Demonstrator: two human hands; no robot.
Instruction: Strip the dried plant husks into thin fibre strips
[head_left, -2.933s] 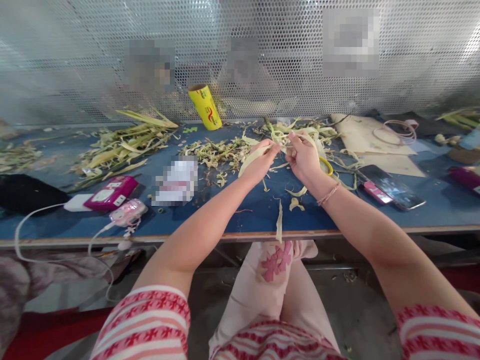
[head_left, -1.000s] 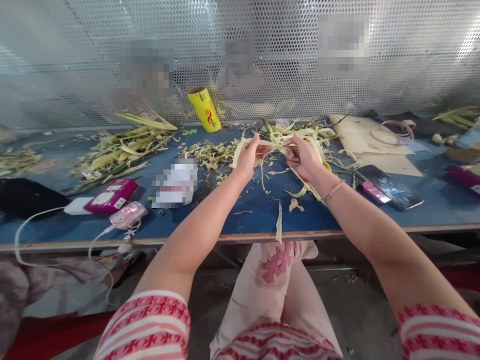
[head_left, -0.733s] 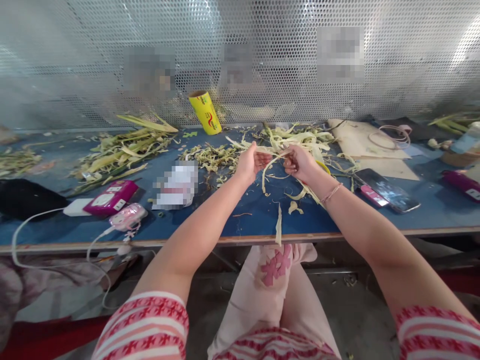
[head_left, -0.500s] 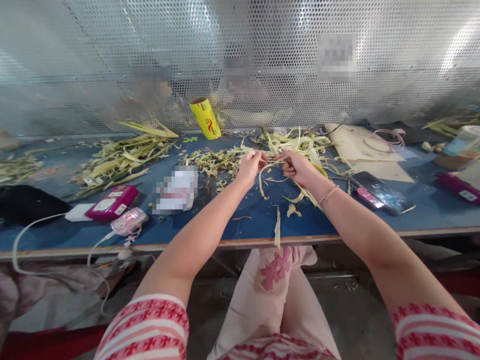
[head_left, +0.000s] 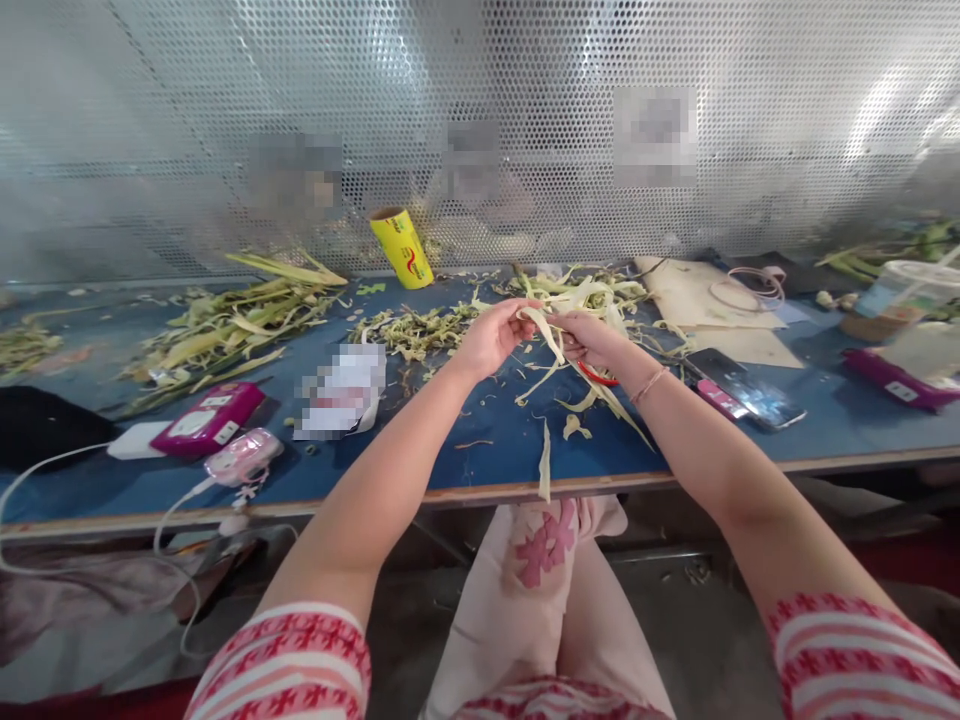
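Pale husk strips (head_left: 553,345): a bunch of flat, ribbon-like, fibrous yellow-green lengths is held above the blue table (head_left: 480,470), pinched at its top between the left hand (head_left: 491,338) and the right hand (head_left: 592,342), both of which are closed on it with fingertips nearly meeting, while the loose ends are left hanging and curling below the right palm. A red-rimmed ring (head_left: 598,376) is seen just under the right hand, and whether it is gripped cannot be told. Heaped behind the hands are further shredded husks (head_left: 585,292); a glossy dark phone (head_left: 742,388) is laid to the right and a yellow cylindrical roll (head_left: 400,247) is propped by the perforated metal screen (head_left: 750,130).
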